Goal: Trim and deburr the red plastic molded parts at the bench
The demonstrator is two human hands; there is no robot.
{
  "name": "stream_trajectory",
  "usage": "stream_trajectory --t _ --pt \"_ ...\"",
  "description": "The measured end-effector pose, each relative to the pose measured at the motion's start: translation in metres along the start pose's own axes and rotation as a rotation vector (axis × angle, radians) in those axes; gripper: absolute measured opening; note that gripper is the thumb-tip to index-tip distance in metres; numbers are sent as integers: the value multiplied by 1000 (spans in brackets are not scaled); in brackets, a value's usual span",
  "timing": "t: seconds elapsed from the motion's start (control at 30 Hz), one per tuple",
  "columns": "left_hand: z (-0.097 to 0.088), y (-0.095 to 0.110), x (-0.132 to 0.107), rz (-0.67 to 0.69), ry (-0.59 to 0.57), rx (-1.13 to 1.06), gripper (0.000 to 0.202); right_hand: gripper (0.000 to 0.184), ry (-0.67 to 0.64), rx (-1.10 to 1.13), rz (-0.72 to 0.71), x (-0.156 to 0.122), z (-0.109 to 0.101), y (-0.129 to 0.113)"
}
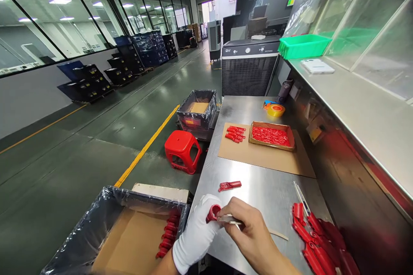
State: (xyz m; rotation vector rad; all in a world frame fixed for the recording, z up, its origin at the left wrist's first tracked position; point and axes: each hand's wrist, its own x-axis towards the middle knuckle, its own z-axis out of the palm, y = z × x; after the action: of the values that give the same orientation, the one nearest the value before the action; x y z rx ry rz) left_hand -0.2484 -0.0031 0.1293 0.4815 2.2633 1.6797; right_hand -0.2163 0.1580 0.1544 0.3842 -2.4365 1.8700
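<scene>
My left hand (200, 233), in a white glove, is closed around a red tubular plastic part (211, 214) with its round open end facing up. My bare right hand (247, 225) grips a small metal-bladed tool (229, 220), whose tip is at the rim of that part; the tool's exact kind is hard to tell. Just beyond my hands, another red plastic part (230, 186) lies on the steel table (254, 174). To the right is a pile of red plastic parts (318, 240), with tweezers (301, 197) beside it.
A cardboard sheet (271, 158) bears a box of small red pieces (272, 135) and several red parts (235, 134). Yellow tape (275, 110) lies farther back. At lower left, a lined bin (106, 200) holds a row of red parts (168, 235). A red stool (182, 148) stands left of the table.
</scene>
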Motion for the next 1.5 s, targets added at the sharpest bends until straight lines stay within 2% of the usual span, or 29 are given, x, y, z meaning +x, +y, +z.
stream_trajectory --t 0.1,0.17,0.23,0.33,0.4,0.5,0.63,0.8,0.93,1.07,1.13,1.2,1.27,1.37,1.43,1.5 --pt "-3 -5 0 -38 -30 -60 28 33 84 157 130 6 -9 5" --pt "-6 -11 0 -108 -41 -199 27 42 122 36 205 9 -22 21" --pt "-9 -19 0 -219 15 -426 41 46 98 -206 285 10 -34 49" --pt "-12 -31 0 -395 174 -791 55 34 40 -429 426 2 -44 100" --pt "-13 -38 0 -494 212 -941 56 23 5 -524 508 -7 -44 127" --pt "-13 -44 -2 -588 211 -1048 45 19 -55 -635 576 -21 -38 150" --pt "-10 -44 -2 -701 235 -1163 26 23 -128 -715 587 -28 -22 161" --pt "-6 -42 3 -713 192 -1214 37 18 -198 -766 610 -23 9 178" --pt "-6 -49 5 -691 137 -1365 45 15 -194 -747 597 -24 31 189" --pt "-8 -54 5 -677 109 -1467 45 9 -157 -631 581 -25 35 182" --pt "-8 -56 5 -626 70 -1489 41 9 -127 -549 549 -22 32 166" --pt "-6 -57 5 -578 27 -1500 40 20 -94 -462 475 -16 27 141" --pt "-2 -58 7 -590 20 -1494 39 24 -53 -352 333 -9 24 110" --pt "8 -56 11 -663 109 -1480 40 12 6 -240 12 -2 26 69" --pt "14 -53 14 -704 204 -1473 42 21 36 -303 -156 -1 33 53" --pt "18 -49 15 -751 279 -1432 44 25 40 -396 -257 -3 39 47"
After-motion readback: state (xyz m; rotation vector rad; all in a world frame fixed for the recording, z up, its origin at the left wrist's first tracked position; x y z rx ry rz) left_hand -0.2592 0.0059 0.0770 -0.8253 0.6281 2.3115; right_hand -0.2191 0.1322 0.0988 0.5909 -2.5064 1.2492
